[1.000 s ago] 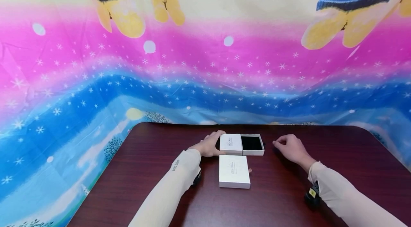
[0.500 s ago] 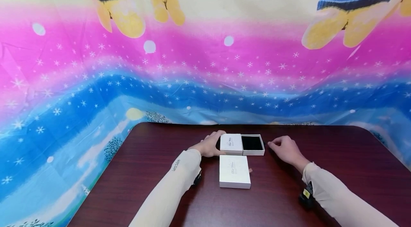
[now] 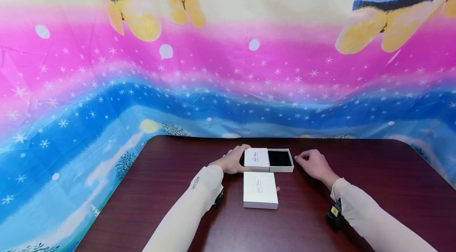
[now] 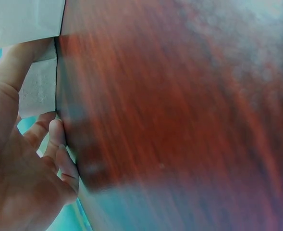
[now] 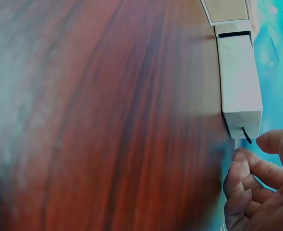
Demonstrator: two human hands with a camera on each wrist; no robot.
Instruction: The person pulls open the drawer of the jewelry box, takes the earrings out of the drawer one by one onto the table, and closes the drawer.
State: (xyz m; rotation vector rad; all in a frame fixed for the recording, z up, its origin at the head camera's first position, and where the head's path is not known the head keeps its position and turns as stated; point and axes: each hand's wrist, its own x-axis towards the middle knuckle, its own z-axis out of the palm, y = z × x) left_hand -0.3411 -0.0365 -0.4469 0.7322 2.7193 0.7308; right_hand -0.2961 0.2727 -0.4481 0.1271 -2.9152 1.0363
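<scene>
Your left hand [image 3: 231, 162] on the cover [image 3: 255, 158], your right hand [image 3: 315, 163] just beside the drawer [image 3: 280, 169]

Item: cover, white, thin printed lettering on top. Lies flat toward the far side of the table [image 3: 303, 212]. Your left hand grips its left end, thumb on the near side, fingers round the far side.

Item: drawer, white walls, black inside. Stands out from the right end of the cover, the two in line and meeting at the cover's mouth. A short dark cord [image 5: 247, 135] sticks out of its right end.

Item: right hand. Nothing in its grasp. In the right wrist view your thumb points at the cord, just beside it; the fingers are loosely bent, with a gap between them and the thumb.

Item: near box [image 3: 260, 190], white, lettered like the cover. Lies flat on your side of the cover, just beside it; whether they touch you cannot tell. A small brown tab [image 3: 278, 189] shows at its right side.

Item: table, dark red-brown wood grain, rounded far corners.

Item: backdrop [image 3: 228, 60], cloth, pink over blue, printed with snowflakes and yellow bears in striped tops.

Item: your sleeves [image 3: 181, 212], cream, small lettering on the left one; a black device [image 3: 334, 215] at your right wrist, with a yellow mark.
</scene>
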